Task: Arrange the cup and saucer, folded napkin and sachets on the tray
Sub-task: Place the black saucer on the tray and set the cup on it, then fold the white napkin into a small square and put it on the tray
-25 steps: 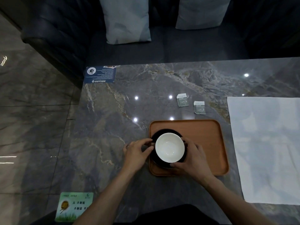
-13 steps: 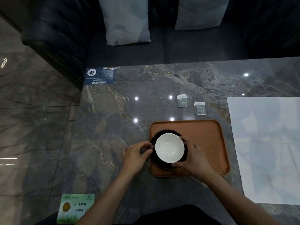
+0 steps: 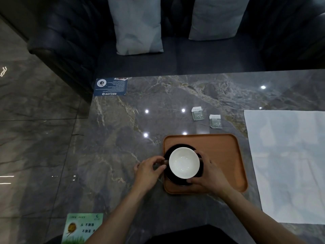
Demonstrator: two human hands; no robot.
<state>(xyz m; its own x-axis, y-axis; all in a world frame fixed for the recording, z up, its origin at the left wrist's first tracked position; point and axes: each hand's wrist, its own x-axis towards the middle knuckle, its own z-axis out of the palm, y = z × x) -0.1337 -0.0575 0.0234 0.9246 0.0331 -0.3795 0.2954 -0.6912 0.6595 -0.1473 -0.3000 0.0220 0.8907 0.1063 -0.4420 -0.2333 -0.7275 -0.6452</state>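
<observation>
White cup [image 3: 184, 163] on dark saucer [image 3: 177, 181], at left end of wooden tray [image 3: 221, 152] near surface's [image 3: 123, 147] front edge. Left hand [image 3: 149, 170] pinching cup's handle side; right hand [image 3: 209, 175] cupped around saucer's right rim. Two sachets [image 3: 197, 113] [image 3: 215, 121] just beyond tray's far edge. White napkin [image 3: 288, 164] spread flat toward right edge. Cards at far-left [image 3: 110, 86] and near-left [image 3: 82, 228] corners.

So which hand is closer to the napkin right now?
Right. The right hand is on the cup's far side, towards the napkin; the left hand is off the tray's opposite edge.
</observation>
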